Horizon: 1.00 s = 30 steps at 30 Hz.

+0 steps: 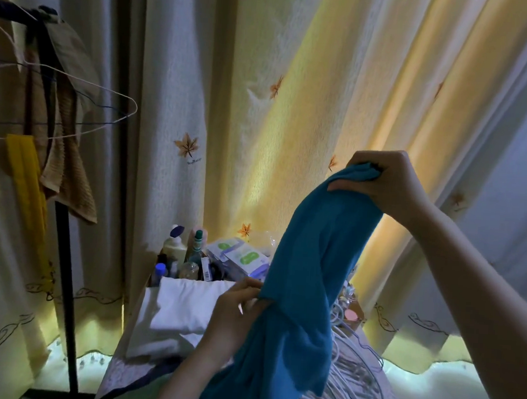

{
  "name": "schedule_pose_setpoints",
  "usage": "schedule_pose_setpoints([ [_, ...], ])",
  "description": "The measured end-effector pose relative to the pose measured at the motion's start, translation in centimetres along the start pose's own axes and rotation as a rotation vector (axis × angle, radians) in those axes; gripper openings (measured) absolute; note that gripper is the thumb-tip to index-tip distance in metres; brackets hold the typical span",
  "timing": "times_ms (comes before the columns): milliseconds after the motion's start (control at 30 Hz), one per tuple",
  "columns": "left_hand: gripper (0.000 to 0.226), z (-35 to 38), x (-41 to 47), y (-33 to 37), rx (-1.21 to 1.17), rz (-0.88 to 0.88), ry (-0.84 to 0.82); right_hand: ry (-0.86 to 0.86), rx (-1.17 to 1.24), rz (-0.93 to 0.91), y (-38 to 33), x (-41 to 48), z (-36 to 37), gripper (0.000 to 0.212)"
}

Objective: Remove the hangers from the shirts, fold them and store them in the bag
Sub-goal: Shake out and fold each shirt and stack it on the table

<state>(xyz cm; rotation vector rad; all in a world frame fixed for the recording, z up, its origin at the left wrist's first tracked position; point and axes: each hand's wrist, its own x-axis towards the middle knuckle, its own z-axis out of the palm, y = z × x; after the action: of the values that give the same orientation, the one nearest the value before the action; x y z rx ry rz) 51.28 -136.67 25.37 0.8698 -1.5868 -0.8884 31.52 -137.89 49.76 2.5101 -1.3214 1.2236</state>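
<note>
Head view: we see the teal shirt (313, 264) held up in the air in front of the maple-leaf curtain (261, 106), above a heap of white wire hangers (353, 374). Our right hand (389, 182) is raised and clenched around the bunched top end of the shirt. Our left hand (234, 308), lower down, pinches one side edge between thumb and fingers. No hanger shows inside the fabric, so we judge the step in hand to be the fold.

To do it well, we would first shake out the twist, since the cloth now hangs as a narrow, roped column. Then we would find the two shoulder seams rather than work from a fistful, and lay the shirt flat beside the folded white garments (181, 311), well away from the hanger hooks that could snag it.

The shirt is a soft, matte knit of even teal. It is creased lengthwise, and a loose hem flares out near the bottom of the frame. We cannot make out a bag anywhere here. Toiletry bottles (176, 246) stand behind the white pile.
</note>
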Motion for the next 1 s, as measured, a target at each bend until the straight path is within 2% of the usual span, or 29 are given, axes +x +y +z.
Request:
schedule_pose_setpoints([
  [67, 0.029, -1.5, 1.1, 0.5, -0.048, 0.026, 0.088, 0.026, -0.027, -0.006, 0.4, 0.2, -1.2, 0.039],
  [200, 0.013, -5.5, 4.2, 3.8, -0.122, 0.061, 0.172, 0.1, -0.1, -0.052, 1.4, 1.0, -3.6, 0.046],
  [267, 0.021, -7.2, 5.6, 6.5, -0.059, 0.171, 0.23, 0.178, -0.105, -0.069, 1.9, 1.9, -4.7, 0.046],
  [367, 0.008, -8.8, 6.4, 10.4, 0.014, 0.378, 0.294, 0.313, -0.106, -0.078, 2.5, 3.1, -5.4, 0.043],
  [467, 0.007, -8.9, 6.1, 11.9, 0.136, 0.478, 0.241, 0.401, -0.082, -0.082, 2.7, 4.1, -5.4, 0.039],
  [533, 0.017, -8.3, 5.1, 10.9, 0.179, 0.422, 0.141, 0.411, -0.061, -0.078, 2.9, 4.4, -4.9, 0.04],
  [633, 0.034, -7.4, 3.6, 8.3, 0.178, 0.227, 0.004, 0.362, -0.049, -0.088, 3.1, 4.3, -3.7, 0.04],
  [700, 0.027, -6.6, 3.0, 6.8, 0.22, 0.137, -0.101, 0.302, -0.044, -0.102, 3.0, 4.3, -2.9, 0.04],
  [767, 0.016, -5.3, 2.5, 5.3, 0.166, 0.028, -0.195, 0.262, -0.042, -0.118, 2.8, 4.4, -2.5, 0.038],
  [833, 0.01, -3.8, 1.7, 3.6, 0.124, -0.034, -0.224, 0.242, -0.049, -0.135, 2.8, 4.6, -2.3, 0.035],
  [1000, 0.047, -0.1, -0.7, -1.2, 0.29, -0.029, -0.255, 0.245, -0.067, -0.128, 3.0, 4.5, -2.8, 0.034],
])
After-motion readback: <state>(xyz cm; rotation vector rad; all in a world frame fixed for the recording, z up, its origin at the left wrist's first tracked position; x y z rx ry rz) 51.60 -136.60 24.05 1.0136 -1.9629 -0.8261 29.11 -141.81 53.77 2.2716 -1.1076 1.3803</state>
